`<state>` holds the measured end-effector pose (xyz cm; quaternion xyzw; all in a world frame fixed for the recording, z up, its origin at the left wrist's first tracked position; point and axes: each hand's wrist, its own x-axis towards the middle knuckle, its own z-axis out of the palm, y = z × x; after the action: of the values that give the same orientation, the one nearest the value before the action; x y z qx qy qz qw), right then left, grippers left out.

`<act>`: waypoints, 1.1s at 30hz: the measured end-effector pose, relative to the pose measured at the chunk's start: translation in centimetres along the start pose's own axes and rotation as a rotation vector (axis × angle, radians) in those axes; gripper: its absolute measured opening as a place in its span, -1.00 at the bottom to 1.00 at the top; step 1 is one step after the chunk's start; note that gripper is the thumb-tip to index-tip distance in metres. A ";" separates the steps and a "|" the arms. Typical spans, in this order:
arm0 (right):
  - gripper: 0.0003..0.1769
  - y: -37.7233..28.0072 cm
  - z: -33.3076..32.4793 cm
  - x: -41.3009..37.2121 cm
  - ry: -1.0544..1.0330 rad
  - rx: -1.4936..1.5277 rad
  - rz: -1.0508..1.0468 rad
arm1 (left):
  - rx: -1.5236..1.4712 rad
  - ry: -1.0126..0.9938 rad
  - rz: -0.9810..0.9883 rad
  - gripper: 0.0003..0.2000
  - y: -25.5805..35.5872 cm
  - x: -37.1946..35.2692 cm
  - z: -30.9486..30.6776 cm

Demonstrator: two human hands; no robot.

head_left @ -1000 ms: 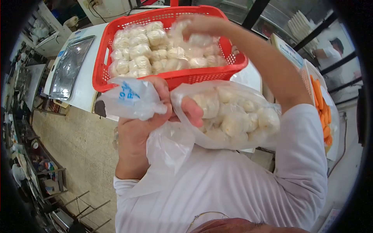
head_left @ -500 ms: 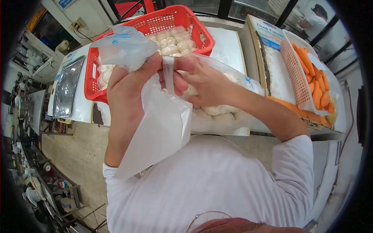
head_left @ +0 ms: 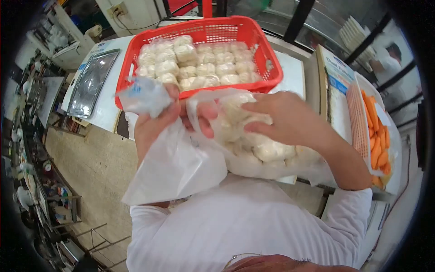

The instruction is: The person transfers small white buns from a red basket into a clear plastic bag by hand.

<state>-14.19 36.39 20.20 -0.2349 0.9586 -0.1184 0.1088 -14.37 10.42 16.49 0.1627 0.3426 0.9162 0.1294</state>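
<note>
My left hand (head_left: pixel 152 131) is closed around bunched plastic bags (head_left: pixel 147 99). A strap of thin plastic crosses its fingers, and a loose white flap (head_left: pixel 176 174) hangs below it. Beside it, a clear plastic bag (head_left: pixel 312 170) lies on the counter, filled with pale round dough balls (head_left: pixel 272 149). My right hand (head_left: pixel 290 118) reaches over this bag with fingers apart and slightly bent, its fingertips touching the dough balls at the bag's mouth. The left fingertips are at the bag's near-left edge.
Behind my hands stands a red perforated basket (head_left: pixel 272 81) with packs of similar pale balls (head_left: pixel 206 68). A clear-lidded tray (head_left: pixel 93 84) lies left. On the right, a pink basket (head_left: pixel 358 122) holds carrots (head_left: pixel 378 136). Beyond the window is another person (head_left: pixel 387 65).
My right hand has moved right and down from the strap near my left hand onto the dough balls. The view has shifted, showing more of the red basket.
</note>
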 end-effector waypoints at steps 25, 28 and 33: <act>-0.13 8.8 3.4 29.3 -0.609 0.095 -0.018 | 0.025 -0.009 -0.116 -0.77 -1.0 -1.2 -10.0; -0.14 7.4 4.5 26.1 -0.646 0.214 -0.069 | 0.013 -0.217 -0.078 -0.84 -1.4 -0.2 -9.7; -0.24 4.8 7.1 26.1 -0.402 -0.152 -0.111 | 0.152 -0.252 -0.102 -0.84 -0.9 -0.1 -9.7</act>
<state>-36.95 26.86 8.12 -0.3136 0.9095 -0.0025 0.2730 -17.96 5.41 8.93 0.2679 0.3998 0.8522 0.2051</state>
